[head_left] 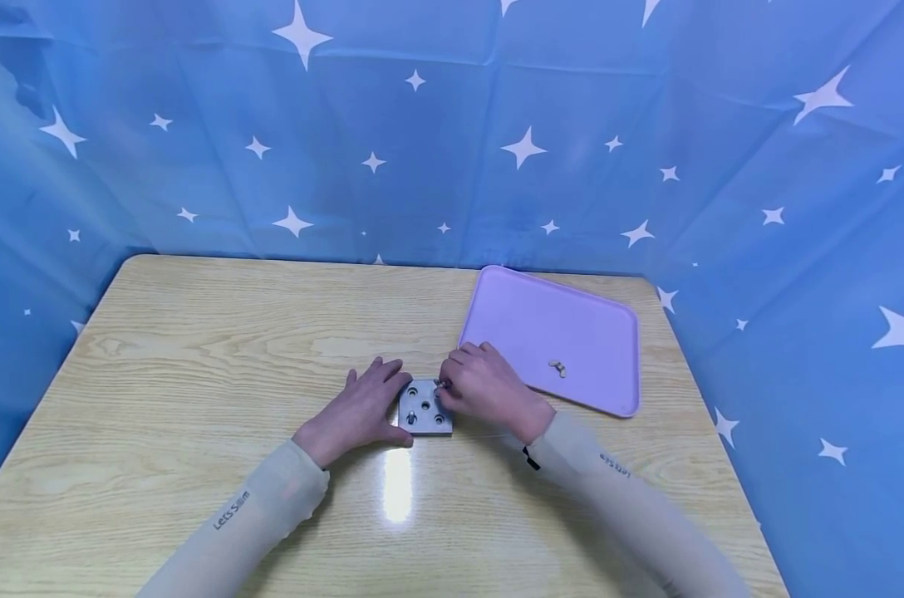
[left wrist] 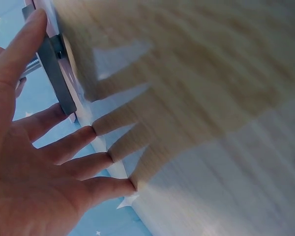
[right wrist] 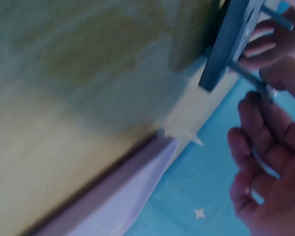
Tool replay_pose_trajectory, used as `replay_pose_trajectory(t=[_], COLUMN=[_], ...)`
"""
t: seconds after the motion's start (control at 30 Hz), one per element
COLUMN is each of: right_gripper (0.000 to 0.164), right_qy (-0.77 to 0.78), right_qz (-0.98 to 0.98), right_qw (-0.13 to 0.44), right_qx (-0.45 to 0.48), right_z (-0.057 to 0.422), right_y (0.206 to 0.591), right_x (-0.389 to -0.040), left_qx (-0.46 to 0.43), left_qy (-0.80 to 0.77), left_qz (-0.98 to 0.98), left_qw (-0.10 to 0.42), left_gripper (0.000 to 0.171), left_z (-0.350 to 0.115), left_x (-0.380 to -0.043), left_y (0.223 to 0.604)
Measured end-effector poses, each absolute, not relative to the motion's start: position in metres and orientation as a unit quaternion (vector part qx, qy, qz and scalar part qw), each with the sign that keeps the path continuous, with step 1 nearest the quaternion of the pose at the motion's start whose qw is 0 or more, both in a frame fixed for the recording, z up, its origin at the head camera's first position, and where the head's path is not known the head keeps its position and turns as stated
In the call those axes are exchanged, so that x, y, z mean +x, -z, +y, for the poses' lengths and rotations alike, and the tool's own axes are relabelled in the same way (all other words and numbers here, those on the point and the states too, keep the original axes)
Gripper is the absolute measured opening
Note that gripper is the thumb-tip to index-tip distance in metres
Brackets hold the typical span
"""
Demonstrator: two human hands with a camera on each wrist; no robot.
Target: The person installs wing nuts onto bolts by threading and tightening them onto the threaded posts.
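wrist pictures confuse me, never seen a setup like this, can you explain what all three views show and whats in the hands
There is no machine here: a person works with bare hands. The wide picture comes from a camera on the head, looking forward and down. The other two come from cameras on the wrists, one per hand, so the table looks tilted.

On the table are a metal plate with holes and a purple tray with what looks like a wing nut on it. Two bolts stick up from the plate.

The left hand touches the plate with thumb and forefinger. The right hand pinches a small part at one bolt's end; the fingers partly hide it.
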State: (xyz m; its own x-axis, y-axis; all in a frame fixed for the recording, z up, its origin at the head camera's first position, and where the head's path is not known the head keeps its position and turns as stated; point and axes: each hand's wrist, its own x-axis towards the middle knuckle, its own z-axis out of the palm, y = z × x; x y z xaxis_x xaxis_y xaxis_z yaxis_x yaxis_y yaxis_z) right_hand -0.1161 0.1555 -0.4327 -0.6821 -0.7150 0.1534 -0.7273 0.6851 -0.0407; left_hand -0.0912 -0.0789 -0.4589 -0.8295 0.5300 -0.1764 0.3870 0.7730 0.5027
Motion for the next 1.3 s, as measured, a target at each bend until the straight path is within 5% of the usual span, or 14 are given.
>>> replay_pose_trajectory(t=[0.7,0.9,1.0,1.1,1.3], right_gripper=[0.036,0.054,0.056,0.041,0.031], right_qy=[-0.024,-0.025,-0.041,-0.061,-0.044], right_qz=[-0.958,-0.969,-0.965,-0.937,-0.888], right_qw=[0.159,0.097,0.036,-0.001,0.004], right_qx=[0.237,0.225,0.255,0.343,0.458], right_z=[0.132,0.139,0.149,0.160,0.169], right_y=[0.454,0.442,0.427,0.416,0.417], right_x=[-0.093,-0.090,-0.091,-0.098,-0.111], left_qx=[0.250,0.249,0.250,0.247,0.245], left_qy=[-0.233,-0.235,-0.236,-0.237,-0.240], left_qz=[0.928,0.926,0.925,0.926,0.925], left_qw=[0.152,0.158,0.159,0.158,0.163], left_gripper=[0.090,0.091,0.092,0.092,0.090], left_z=[-0.080,-0.079,-0.079,-0.080,-0.080], left_x=[-0.090,-0.090,-0.090,-0.090,-0.091], left_y=[0.457,0.458,0.458,0.457,0.457])
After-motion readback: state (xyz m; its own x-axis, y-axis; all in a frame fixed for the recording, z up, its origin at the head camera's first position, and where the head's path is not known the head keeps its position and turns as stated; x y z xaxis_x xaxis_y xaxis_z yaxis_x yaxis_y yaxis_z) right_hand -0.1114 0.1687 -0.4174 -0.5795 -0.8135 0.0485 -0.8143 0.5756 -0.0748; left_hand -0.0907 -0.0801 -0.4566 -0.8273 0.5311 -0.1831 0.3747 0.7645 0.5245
